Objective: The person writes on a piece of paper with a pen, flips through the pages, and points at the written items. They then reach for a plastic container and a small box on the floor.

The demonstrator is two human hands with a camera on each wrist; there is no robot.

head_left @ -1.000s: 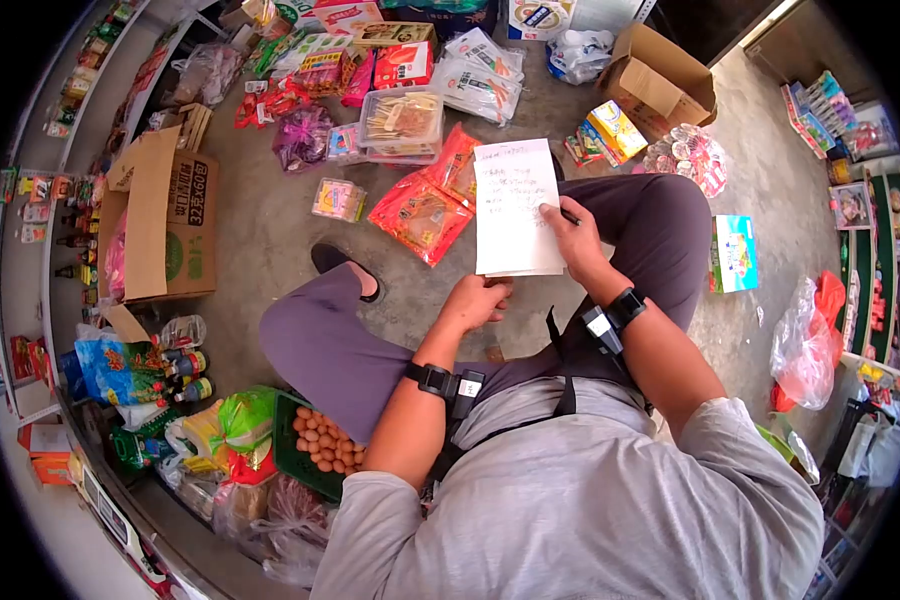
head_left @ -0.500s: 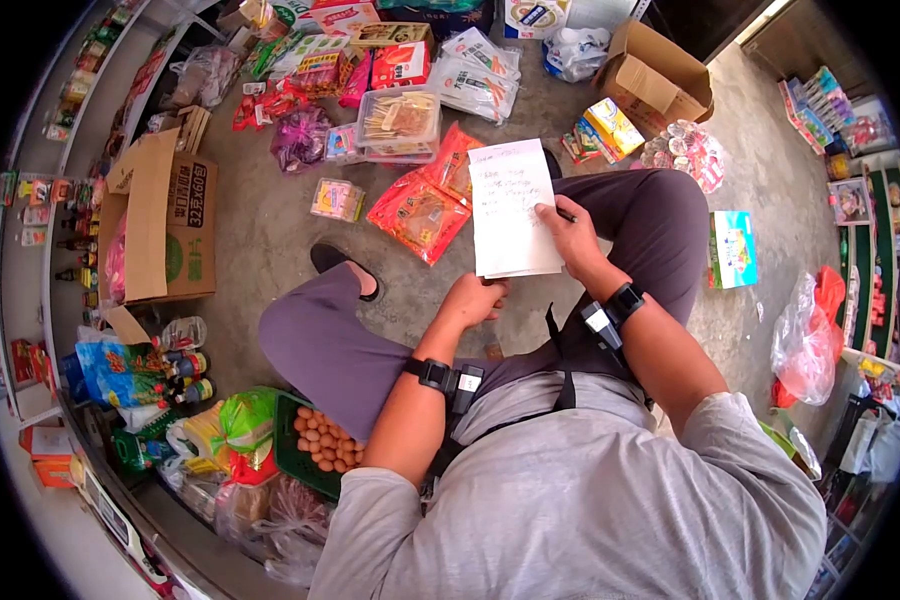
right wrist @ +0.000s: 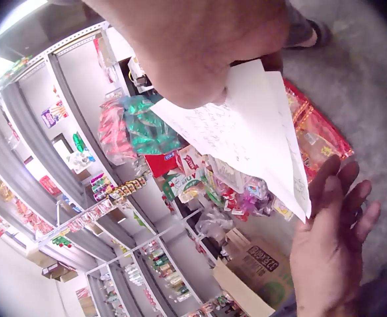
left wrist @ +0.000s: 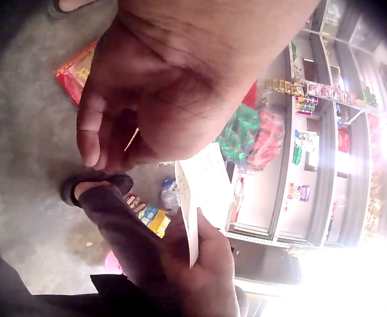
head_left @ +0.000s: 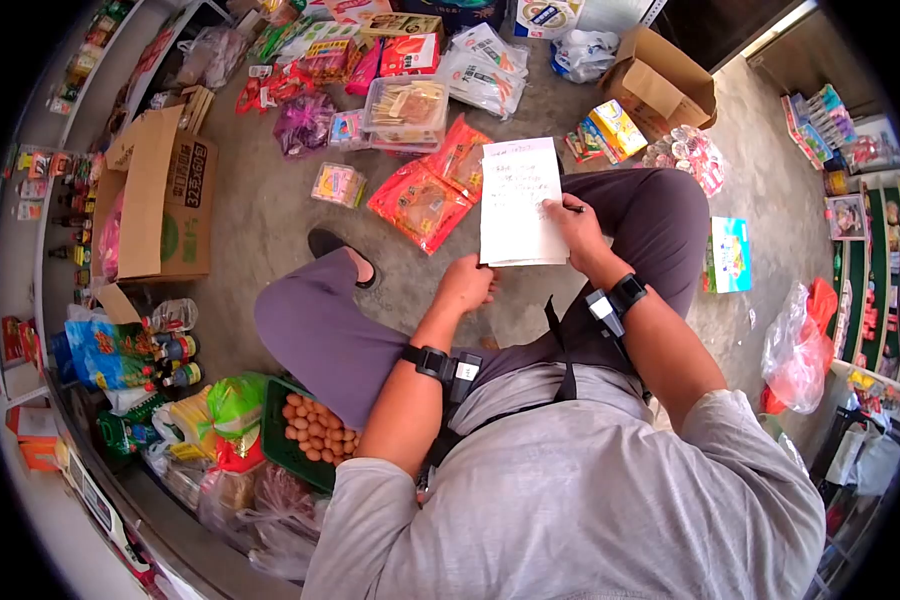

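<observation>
item: white paper [head_left: 518, 215], one, with lines of handwriting; folded or layered, could not tell which. located above the floor in front of the seated person, between the raised knees.

item: right hand [head_left: 576, 232]. fingers closed on the paper's right edge, thumb on the written face. a dark pen [head_left: 574, 208] was held in the same hand, jutting out beside the thumb.

item: left hand [head_left: 467, 284]. fingers loosely curled, half extended, with nothing seen in their grasp; located just beside the paper's lower left corner. whether it touched the corner could not be told.

item: red packets [head_left: 420, 212], on the concrete floor [head_left: 270, 225], just beyond the paper and to its left.

item: clear tub [head_left: 406, 112], holding wooden sticks, beyond the red packets. a purple bag [head_left: 304, 126] lay to its left, white packets [head_left: 482, 82] to its right.

item: small square pack [head_left: 338, 186], left of the red packets.

item: yellow box [head_left: 615, 130], beyond the right knee, near an opened cardboard box [head_left: 660, 82].

item: tall cardboard box [head_left: 182, 215], flaps up, on the person's left, in front of stocked shelves.

item: green crate [head_left: 273, 440], by the left thigh, containing brown eggs [head_left: 317, 428].
</observation>
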